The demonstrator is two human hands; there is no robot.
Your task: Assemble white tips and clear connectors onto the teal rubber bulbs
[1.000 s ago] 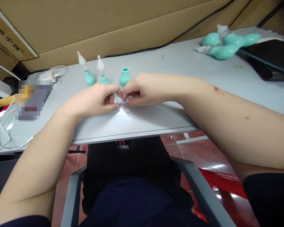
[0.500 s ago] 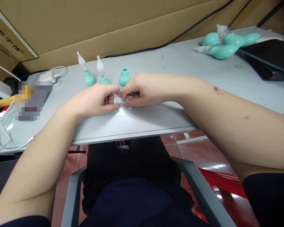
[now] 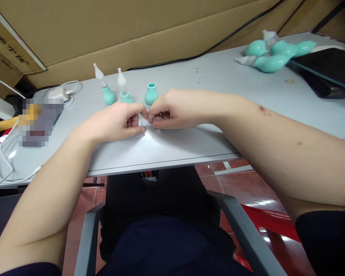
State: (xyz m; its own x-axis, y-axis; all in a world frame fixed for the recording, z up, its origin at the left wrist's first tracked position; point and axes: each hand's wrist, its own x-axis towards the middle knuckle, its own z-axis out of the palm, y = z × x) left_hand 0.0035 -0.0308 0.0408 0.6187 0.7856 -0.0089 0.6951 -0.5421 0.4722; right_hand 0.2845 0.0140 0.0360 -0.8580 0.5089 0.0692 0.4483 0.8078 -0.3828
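Observation:
Low over the table, my left hand (image 3: 117, 120) is closed around a small white translucent nozzle (image 3: 144, 121). The fingers of my right hand (image 3: 172, 111) are pinched at the nozzle's other end, and the fingertips of both hands almost meet. What the right fingers grip is mostly hidden. Just behind the hands stands a teal rubber bulb (image 3: 151, 94) with its round mouth uncovered. To its left are two nasal aspirators, one leaning (image 3: 108, 95) and one partly behind my left hand (image 3: 125, 97), each a teal bulb with a white nozzle.
At the back right lies a pile of teal bulbs with nozzles (image 3: 271, 61), beside a black flat object (image 3: 330, 74). A white charger with cables (image 3: 59, 94) and a blurred-out packet (image 3: 38, 126) are at the left. A black cable (image 3: 172, 60) runs along the cardboard wall.

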